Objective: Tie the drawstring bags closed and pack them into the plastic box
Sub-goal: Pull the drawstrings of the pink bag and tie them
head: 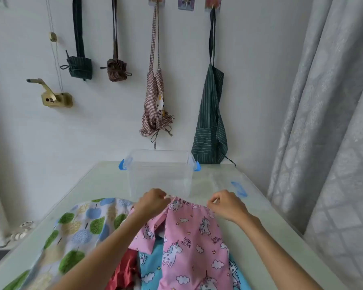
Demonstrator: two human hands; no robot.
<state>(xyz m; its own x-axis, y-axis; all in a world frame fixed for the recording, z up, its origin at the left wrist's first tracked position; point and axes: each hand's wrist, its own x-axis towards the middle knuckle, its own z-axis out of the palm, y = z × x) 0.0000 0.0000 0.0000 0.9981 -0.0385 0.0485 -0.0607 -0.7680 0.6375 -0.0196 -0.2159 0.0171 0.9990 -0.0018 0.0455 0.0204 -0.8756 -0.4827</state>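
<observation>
Table point(270, 222) room is ample beyond us, its right edge near the curtain point(333, 122). Box point(159, 170) stands unfilled at the far side, lid point(228, 185) beside it; nothing packed yet. We judge tying has only begun: pink bag point(189, 233) lies before us, our left hand point(153, 200) and right hand point(226, 204) pinching its gathered mouth.

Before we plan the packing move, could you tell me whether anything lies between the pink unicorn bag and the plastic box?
Nothing visible does. The pink unicorn bag, pinched at its top by the left hand and right hand, lies just before the open plastic box, with only bare table between.
</observation>
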